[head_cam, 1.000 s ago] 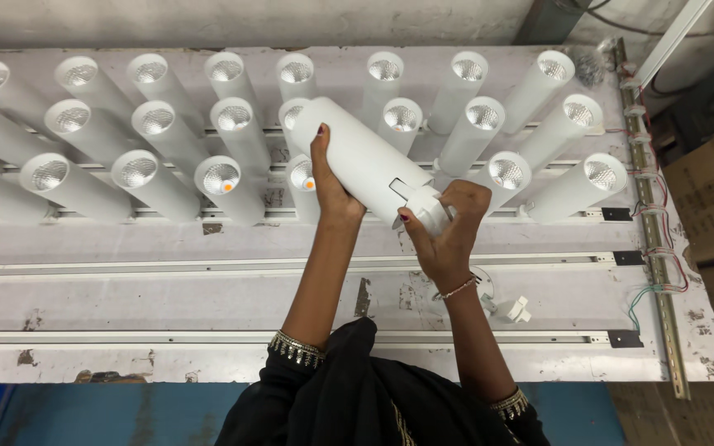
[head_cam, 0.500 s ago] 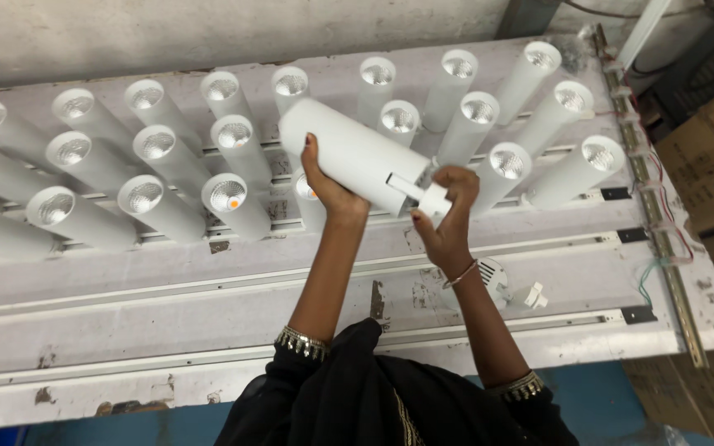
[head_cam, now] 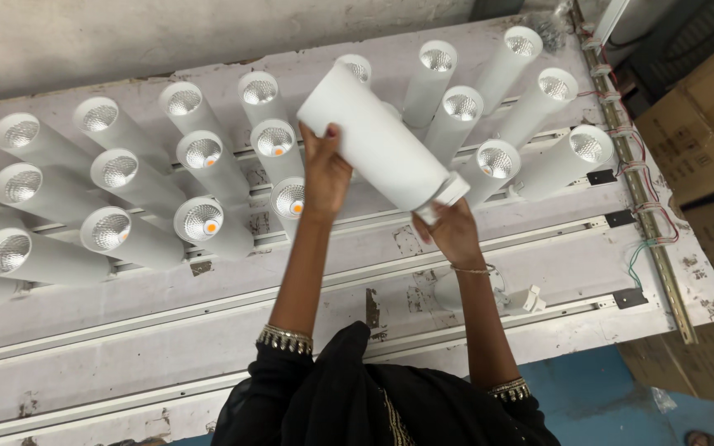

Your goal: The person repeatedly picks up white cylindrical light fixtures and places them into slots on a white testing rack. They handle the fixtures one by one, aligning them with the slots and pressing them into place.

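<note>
1. Rows of white cylindrical lamps (head_cam: pixel 200 157) stand mounted across the upper half of the frame, lenses facing up toward the viewer; most have silvery reflectors, and one at left centre (head_cam: pixel 205 220) shows an orange spot in its lens.
2. Several of these lamps stand right behind and beside the held one, near the middle of the frame, so it overlaps them; one lamp (head_cam: pixel 289 198) sits just beside the left wrist.
3. A small white connector block (head_cam: pixel 530 297) lies on a rail at centre right, near the right forearm.
4. Red, green and white wires (head_cam: pixel 650 211) run along a metal strip down the right edge of the panel.
5. Brown cardboard boxes (head_cam: pixel 704 124) are stacked at the right of the frame.
6. The tabletop (head_cam: pixel 126 330) is a white panel with long parallel rails, its paint scuffed and chipped in places. A grey wall fills the upper left; a blue floor shows at the bottom right.
7. The held lamp (head_cam: pixel 373 140) is a plain white cylinder, tilted from upper left down to lower right, above the centre of the panel, with a small white fitting at its lower end.
8. The left hand (head_cam: pixel 326 169) wraps the cylinder's body from below, fingers curled around it.
9. The right hand (head_cam: pixel 454 231) is closed around the lower end, at the fitting.
</note>
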{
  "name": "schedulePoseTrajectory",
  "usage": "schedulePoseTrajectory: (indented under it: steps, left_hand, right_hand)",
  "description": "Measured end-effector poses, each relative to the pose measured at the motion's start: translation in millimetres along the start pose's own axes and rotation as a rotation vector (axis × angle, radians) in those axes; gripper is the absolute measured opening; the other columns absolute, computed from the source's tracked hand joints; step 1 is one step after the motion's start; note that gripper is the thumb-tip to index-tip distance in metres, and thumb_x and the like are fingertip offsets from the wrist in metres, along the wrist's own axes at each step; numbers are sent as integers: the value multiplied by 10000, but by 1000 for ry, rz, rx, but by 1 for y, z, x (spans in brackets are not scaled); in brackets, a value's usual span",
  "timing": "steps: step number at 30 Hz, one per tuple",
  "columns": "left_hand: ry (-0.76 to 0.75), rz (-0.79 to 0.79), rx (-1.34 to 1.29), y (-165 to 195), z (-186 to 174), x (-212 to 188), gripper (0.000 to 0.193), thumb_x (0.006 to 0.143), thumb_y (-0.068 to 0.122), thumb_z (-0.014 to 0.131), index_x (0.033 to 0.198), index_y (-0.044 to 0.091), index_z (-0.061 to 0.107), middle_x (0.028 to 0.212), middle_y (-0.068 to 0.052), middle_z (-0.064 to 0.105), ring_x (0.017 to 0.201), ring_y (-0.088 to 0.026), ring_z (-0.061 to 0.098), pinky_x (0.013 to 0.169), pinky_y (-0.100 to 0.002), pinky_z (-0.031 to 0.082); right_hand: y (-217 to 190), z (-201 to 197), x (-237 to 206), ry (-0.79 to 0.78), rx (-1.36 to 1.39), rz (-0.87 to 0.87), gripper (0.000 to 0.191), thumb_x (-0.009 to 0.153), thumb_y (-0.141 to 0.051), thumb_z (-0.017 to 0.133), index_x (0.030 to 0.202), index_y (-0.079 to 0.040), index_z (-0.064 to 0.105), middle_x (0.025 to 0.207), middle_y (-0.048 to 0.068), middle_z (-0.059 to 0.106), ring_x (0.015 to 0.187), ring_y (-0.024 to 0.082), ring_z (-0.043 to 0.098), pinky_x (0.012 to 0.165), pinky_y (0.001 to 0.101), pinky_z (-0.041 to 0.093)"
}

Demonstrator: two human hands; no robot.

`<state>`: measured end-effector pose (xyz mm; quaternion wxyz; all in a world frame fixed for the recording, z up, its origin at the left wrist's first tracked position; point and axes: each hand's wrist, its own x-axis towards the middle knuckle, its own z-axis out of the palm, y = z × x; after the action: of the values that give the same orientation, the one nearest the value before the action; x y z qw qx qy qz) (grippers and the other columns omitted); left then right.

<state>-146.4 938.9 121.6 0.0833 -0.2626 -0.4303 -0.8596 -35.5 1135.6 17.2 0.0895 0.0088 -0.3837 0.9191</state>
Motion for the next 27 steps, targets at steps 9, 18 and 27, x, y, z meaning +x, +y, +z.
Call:
schedulePoseTrajectory:
  steps: [9, 18, 27]
  left_hand:
    - [-202, -79, 172, -11, 6, 8, 819, 815, 234, 842, 1480, 85, 387, 1332, -144, 552, 1215, -292, 627, 1043, -443, 560]
    - [102, -107, 470, -93, 24, -31, 981, 763, 153, 926, 1544, 89, 335, 1413, -153, 514, 1282, -298, 608, 1087, -440, 552]
    - [47, -138, 919, -133, -16, -39, 968, 709, 196, 974, 1519, 106, 451, 1337, -155, 531, 1263, -311, 574, 1028, -426, 542]
  right_hand:
    - [17, -57, 21, -473, -524, 245, 413, 959, -192, 648, 1246, 98, 586, 1061, 185, 702, 900, 227, 682, 762, 325, 564]
    - [17, -107, 104, -522, -1051, 603, 669, 800, -79, 756, 1421, -29, 513, 1353, 114, 663, 1245, 211, 628, 1075, 380, 512]
    - [68, -122, 123, -565, -1375, 388, 620, 775, -183, 870, 1306, -14, 596, 1222, 148, 722, 1120, 259, 703, 981, 391, 562]
